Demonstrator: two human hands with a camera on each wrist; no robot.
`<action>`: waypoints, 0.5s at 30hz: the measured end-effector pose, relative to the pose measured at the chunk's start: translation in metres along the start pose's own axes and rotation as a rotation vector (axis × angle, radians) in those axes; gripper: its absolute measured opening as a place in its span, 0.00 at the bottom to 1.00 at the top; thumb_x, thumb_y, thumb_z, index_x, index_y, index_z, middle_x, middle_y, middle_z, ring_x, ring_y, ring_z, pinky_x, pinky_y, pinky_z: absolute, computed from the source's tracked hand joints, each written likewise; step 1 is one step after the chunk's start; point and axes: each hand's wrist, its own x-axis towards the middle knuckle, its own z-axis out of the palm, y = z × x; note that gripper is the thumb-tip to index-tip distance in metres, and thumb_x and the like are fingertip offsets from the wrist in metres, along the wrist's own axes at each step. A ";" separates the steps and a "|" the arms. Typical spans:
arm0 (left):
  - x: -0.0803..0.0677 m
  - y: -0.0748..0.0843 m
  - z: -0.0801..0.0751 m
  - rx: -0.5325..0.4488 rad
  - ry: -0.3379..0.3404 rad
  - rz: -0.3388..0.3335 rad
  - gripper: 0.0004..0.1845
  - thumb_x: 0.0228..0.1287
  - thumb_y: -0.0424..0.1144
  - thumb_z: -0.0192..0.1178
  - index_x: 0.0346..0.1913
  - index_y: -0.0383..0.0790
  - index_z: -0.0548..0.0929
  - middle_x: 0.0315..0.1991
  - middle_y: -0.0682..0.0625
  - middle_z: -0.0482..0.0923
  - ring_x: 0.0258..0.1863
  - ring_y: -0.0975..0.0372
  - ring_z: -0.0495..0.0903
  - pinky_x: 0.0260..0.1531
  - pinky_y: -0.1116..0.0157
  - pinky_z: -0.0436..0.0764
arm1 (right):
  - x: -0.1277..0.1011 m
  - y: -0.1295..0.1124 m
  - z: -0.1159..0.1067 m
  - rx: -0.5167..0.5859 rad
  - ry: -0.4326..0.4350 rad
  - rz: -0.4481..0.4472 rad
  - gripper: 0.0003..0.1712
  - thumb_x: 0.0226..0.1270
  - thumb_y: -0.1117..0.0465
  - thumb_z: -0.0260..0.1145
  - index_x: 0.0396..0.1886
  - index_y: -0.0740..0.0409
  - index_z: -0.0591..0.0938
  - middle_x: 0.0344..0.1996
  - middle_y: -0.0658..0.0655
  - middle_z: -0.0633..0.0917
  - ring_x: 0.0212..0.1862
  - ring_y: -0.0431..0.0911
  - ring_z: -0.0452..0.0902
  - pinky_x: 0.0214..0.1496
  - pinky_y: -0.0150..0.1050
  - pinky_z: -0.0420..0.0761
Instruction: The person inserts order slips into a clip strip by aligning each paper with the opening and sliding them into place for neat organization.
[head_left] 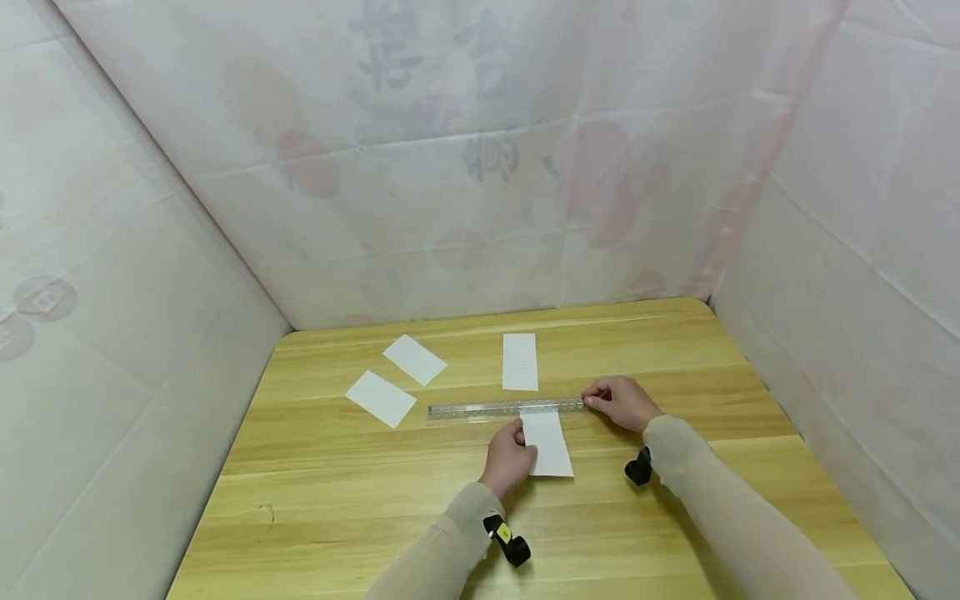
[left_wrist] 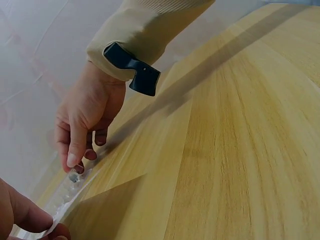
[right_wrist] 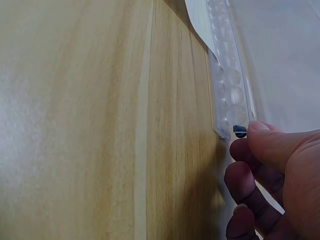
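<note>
Head view: a clear plastic ruler (head_left: 506, 409) lies flat across the wooden table (head_left: 337, 500), running left to right, with its middle stretch crossing the top edge of a white paper slip (head_left: 549, 446). The step in hand appears to be the lining-up of the ruler on the slip, with both hands steadying the work. The next move, on this reading, calls for firm downward pressure along the ruler so that it does not skate on the smooth wood, and for the slip to stay square beneath it.

Right hand (head_left: 621, 402): set at the ruler's right end, wrist low and forearm angled in from the lower right. The right wrist view shows the thumb tip meeting the ruler's corner with the other fingers curled below it, so the hand pinches that end; whether the lower fingers reach under the ruler is hard to tell from this close angle.

Left hand (head_left: 508, 457): resting at the slip's left margin just below the ruler, knuckles up, fingers bent. The left wrist view shows its fingertips closed on the paper's edge beside the ruler, so it holds the slip down.

Three further white paper slips lie on the table beyond the ruler, apart from both hands: two (head_left: 414, 359) (head_left: 380, 398) to the left and one (head_left: 520, 361) near the middle. A pale printed sheet (head_left: 480, 167) walls the table on three sides.
</note>
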 end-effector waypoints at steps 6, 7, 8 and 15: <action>0.001 0.000 -0.001 -0.037 -0.011 -0.020 0.34 0.54 0.21 0.55 0.67 0.22 0.63 0.35 0.47 0.71 0.25 0.64 0.64 0.31 0.68 0.69 | 0.000 0.001 0.001 -0.001 0.000 0.010 0.06 0.67 0.58 0.65 0.40 0.48 0.87 0.36 0.47 0.85 0.40 0.44 0.78 0.47 0.48 0.77; 0.001 0.000 -0.001 -0.045 -0.011 -0.024 0.34 0.53 0.21 0.55 0.67 0.22 0.64 0.36 0.46 0.72 0.26 0.63 0.65 0.31 0.68 0.69 | 0.000 0.001 0.001 0.000 0.000 0.014 0.06 0.67 0.57 0.65 0.40 0.48 0.87 0.36 0.46 0.85 0.40 0.44 0.78 0.47 0.48 0.77; 0.002 0.001 -0.001 -0.056 -0.013 -0.028 0.34 0.53 0.20 0.55 0.67 0.22 0.64 0.37 0.46 0.73 0.27 0.63 0.66 0.32 0.68 0.70 | 0.000 0.001 0.001 -0.002 -0.001 0.009 0.07 0.67 0.57 0.65 0.40 0.49 0.87 0.36 0.47 0.85 0.40 0.44 0.78 0.47 0.49 0.77; 0.002 0.003 -0.001 -0.098 -0.010 -0.035 0.34 0.51 0.19 0.54 0.66 0.20 0.64 0.38 0.45 0.76 0.33 0.62 0.71 0.33 0.69 0.73 | 0.000 0.001 0.001 -0.001 -0.001 0.025 0.06 0.67 0.57 0.65 0.39 0.48 0.87 0.36 0.46 0.85 0.40 0.44 0.78 0.47 0.48 0.77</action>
